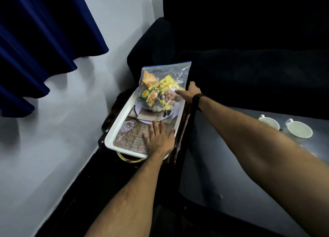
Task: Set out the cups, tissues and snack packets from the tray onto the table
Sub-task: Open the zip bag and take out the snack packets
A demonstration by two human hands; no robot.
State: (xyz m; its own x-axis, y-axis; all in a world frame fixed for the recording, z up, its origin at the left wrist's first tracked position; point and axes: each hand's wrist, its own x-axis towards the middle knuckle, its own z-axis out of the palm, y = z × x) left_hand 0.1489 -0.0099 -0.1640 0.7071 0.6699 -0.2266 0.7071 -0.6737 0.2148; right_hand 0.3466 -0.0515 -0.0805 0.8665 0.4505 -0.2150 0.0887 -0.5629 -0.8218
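Note:
A white rectangular tray (114, 130) sits on a dark stand beside the wall. At its far end a clear zip bag of snack packets (160, 87) stands tilted up over a white plate (138, 118). My right hand (191, 92) touches the bag's right edge with its fingers stretched out; whether it pinches the plastic I cannot tell. My left hand (158, 139) lies flat, fingers spread, on the woven mat (128, 140) in the tray's near end. A small clear glass (127, 126) lies on the mat just left of that hand. Two white cups (268, 123) (299, 130) stand on the grey table at right.
The grey table (231, 165) stretches to the right of the tray. A dark sofa (249, 41) fills the back right. Blue curtains (35, 41) hang at left over a white wall. A gold-rimmed object (128, 158) peeks out under the tray's near edge.

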